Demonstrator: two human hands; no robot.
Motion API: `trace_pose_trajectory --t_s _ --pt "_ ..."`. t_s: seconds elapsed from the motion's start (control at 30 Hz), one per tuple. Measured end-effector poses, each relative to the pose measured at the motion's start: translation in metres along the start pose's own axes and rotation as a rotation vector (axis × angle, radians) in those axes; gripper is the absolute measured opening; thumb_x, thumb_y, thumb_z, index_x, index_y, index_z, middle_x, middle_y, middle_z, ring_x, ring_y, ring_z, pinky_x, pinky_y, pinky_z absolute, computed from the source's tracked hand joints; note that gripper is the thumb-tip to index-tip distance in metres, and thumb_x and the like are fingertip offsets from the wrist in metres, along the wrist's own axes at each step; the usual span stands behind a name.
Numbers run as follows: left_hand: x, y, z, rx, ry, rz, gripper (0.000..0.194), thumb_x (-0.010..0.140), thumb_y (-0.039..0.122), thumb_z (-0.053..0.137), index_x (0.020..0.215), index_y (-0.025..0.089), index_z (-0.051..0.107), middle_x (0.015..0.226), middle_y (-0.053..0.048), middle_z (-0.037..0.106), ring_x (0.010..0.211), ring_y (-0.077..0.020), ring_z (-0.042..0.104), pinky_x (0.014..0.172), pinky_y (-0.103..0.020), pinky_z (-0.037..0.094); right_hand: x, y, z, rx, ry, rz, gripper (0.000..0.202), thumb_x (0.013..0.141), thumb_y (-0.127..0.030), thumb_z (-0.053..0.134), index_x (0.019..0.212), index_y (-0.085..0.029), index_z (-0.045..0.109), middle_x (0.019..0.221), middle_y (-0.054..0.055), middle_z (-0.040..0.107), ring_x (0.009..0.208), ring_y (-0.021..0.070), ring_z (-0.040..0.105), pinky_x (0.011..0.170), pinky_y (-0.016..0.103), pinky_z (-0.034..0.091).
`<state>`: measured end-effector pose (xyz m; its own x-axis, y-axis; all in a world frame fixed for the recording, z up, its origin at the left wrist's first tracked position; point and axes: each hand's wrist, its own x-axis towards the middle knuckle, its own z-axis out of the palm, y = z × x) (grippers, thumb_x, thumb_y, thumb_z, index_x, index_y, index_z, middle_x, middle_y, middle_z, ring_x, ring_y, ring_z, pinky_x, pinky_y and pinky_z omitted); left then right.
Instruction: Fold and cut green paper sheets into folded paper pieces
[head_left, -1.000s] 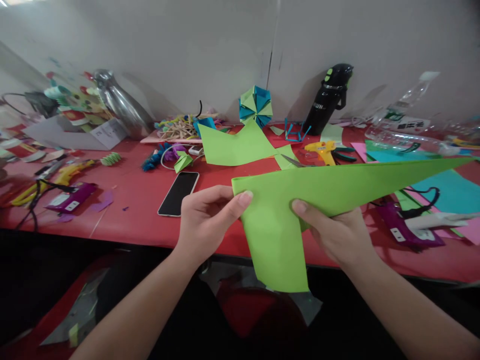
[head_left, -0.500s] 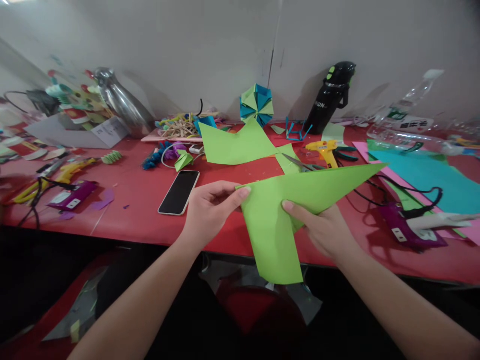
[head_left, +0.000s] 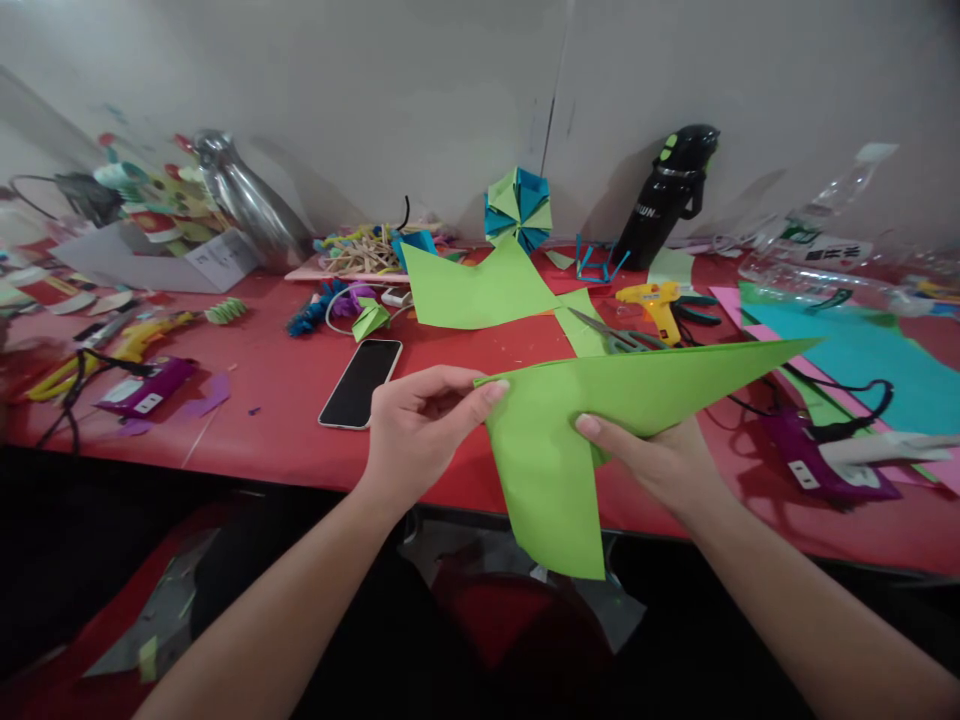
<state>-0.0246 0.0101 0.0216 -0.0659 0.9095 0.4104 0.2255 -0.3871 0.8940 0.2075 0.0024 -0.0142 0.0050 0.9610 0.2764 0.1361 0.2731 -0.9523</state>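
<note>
A folded sheet of light green paper (head_left: 544, 470) is held up between my two hands, over the front edge of the red table. My left hand (head_left: 424, 425) pinches its upper left corner between thumb and fingers. My right hand (head_left: 664, 455) grips the middle, thumb on the near face and fingers hidden behind. One long point of the paper stretches to the right, and a broad flap hangs below the table edge. Just beyond it lie scissors (head_left: 619, 340), partly covered by the paper, and a cut piece of green paper (head_left: 480, 290).
A phone (head_left: 360, 383) lies left of my hands. Behind stand a blue-and-green paper ball (head_left: 517, 210), a black bottle (head_left: 667, 200) and a steel jug (head_left: 251, 200). A yellow glue gun (head_left: 652, 305) and purple power strip (head_left: 825, 455) are at right, with coloured sheets (head_left: 870, 350).
The green paper's long point has swung slightly right and down, and my right hand has shifted a little right with it. Both hands keep their hold; the view has moved slightly.
</note>
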Motion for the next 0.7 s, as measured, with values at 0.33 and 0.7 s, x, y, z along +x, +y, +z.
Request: trace_pose_trajectory --t_s 0.33,0.7 --pt "0.0018 0.0009 0.0012 -0.002 -0.022 -0.035 0.018 0.077 0.033 0.083 0.071 0.018 0.074 0.063 0.0 0.071 0.054 -0.0117 0.064 0.051 -0.021 0.053 -0.0028 -0.0042 0.0012 -0.064 0.059 -0.004 0.026 0.074 -0.032 0.086 0.097 -0.027 0.076 0.104 0.004 0.081 0.096 0.029 0.076 0.091 0.048 0.063" --pt "0.0019 0.0007 0.0016 -0.126 -0.068 -0.109 0.022 0.076 0.035 0.084 0.073 0.017 0.072 0.065 -0.002 0.071 0.057 -0.0125 0.064 0.054 -0.022 0.055 -0.0034 -0.0087 0.0045 -0.013 0.066 0.021 0.025 0.075 -0.034 0.085 0.096 -0.025 0.076 0.103 0.005 0.081 0.098 0.0301 0.076 0.088 0.049 0.065"
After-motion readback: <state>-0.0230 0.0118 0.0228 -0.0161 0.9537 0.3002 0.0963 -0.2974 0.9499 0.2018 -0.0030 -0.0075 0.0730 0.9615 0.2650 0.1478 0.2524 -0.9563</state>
